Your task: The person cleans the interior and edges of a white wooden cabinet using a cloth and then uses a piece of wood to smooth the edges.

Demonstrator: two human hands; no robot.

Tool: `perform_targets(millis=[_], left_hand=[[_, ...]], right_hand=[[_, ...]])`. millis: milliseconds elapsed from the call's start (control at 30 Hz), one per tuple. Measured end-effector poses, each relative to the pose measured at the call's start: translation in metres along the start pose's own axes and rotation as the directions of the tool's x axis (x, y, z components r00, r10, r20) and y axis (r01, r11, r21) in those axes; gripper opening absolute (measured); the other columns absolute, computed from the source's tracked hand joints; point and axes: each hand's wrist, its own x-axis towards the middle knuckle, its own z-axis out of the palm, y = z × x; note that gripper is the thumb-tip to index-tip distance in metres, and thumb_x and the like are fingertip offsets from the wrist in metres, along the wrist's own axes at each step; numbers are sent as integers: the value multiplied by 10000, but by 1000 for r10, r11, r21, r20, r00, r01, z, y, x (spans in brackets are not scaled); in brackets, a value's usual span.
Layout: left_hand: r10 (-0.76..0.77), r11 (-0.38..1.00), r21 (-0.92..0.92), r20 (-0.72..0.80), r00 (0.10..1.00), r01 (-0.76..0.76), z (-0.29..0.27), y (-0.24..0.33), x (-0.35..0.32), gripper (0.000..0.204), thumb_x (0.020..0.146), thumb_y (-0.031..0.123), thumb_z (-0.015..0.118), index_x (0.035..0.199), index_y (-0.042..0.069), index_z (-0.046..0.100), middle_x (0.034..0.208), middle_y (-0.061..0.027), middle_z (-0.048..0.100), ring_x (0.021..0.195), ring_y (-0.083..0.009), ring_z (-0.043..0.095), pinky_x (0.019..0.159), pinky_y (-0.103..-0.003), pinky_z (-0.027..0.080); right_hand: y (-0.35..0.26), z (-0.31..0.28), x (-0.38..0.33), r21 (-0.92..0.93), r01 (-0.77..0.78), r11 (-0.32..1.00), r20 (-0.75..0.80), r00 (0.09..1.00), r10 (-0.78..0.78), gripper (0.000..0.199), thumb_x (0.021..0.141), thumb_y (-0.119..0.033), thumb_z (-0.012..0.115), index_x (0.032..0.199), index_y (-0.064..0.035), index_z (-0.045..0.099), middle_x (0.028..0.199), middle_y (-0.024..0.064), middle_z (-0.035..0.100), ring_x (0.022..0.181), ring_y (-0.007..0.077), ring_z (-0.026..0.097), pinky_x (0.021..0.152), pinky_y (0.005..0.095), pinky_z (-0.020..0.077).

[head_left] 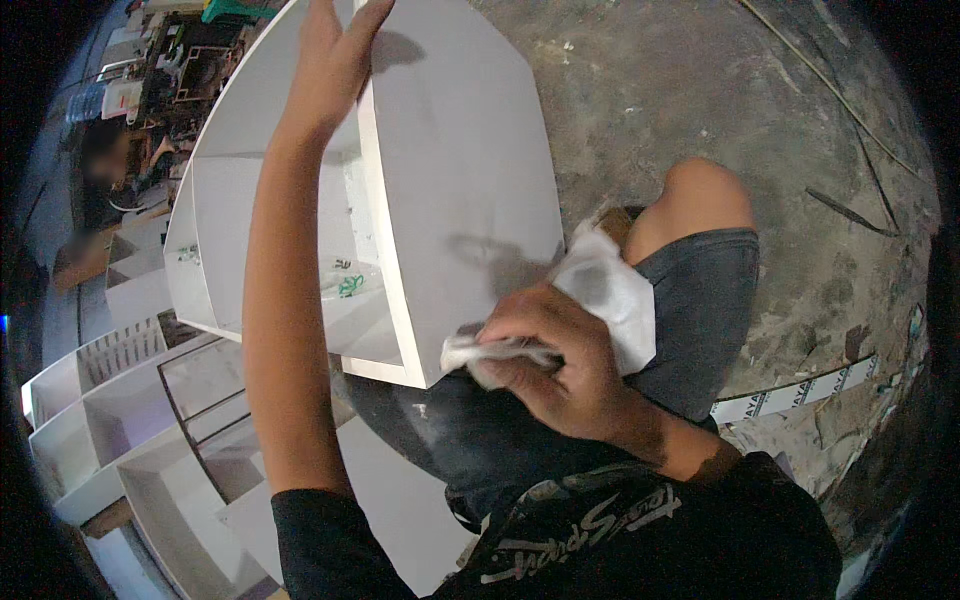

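A white open-fronted shelf unit (470,180) with divided compartments leans in front of me, its plain side panel facing up. My left hand (340,40) grips the panel's front edge at the top of the view, thumb on the outer face; its fingertips are partly cut off. Near the panel's lower corner, my right hand (560,360) pinches a crumpled whitish cloth (475,358) against or just beside the panel; I cannot tell which. Another white sheet or bag (620,310) lies by my bent knee, behind the right hand. Green bits (350,286) sit inside a compartment.
More white shelf units (130,410) stand at the lower left. A cluttered work area with a blurred person (105,165) is at the far left. On the stained concrete floor (640,90) lie a dark strip (850,212), a thin cable (800,65) and a printed white strip (800,395).
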Motion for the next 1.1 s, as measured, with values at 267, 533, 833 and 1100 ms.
perform_targets(millis=[267,533,833,1100], left_hand=[[-236,970,-33,73,969,239,20,0,19,439,905,404,576,1075,0,592,870,-40,599,805,-144,571,709,-302,456],[-84,995,-53,5,996,84,13,-26,30,468,906,434,574,1057,-7,622,861,-32,602,773,-129,557,689,-270,440],[-86,991,-108,-20,996,83,12,-19,20,463,912,435,565,1047,-4,626,858,-34,602,769,-128,558,684,-270,441],[-93,988,-124,-26,995,89,12,-16,15,459,917,435,556,1038,-2,630,854,-36,603,765,-127,558,678,-270,442]], right_hand=[[-4,22,-6,48,-66,997,21,998,65,289,701,-46,768,973,-88,679,869,87,637,738,201,631,594,280,493],[-2,32,8,146,-75,987,-53,995,84,293,643,24,744,912,-74,677,784,76,627,676,217,623,568,312,487],[2,35,33,66,-49,997,-218,974,62,120,707,31,679,807,-30,655,765,81,626,655,147,605,551,249,456],[18,30,117,195,-106,975,-343,924,169,147,669,-42,731,707,-17,591,678,139,600,599,261,602,554,338,450]])
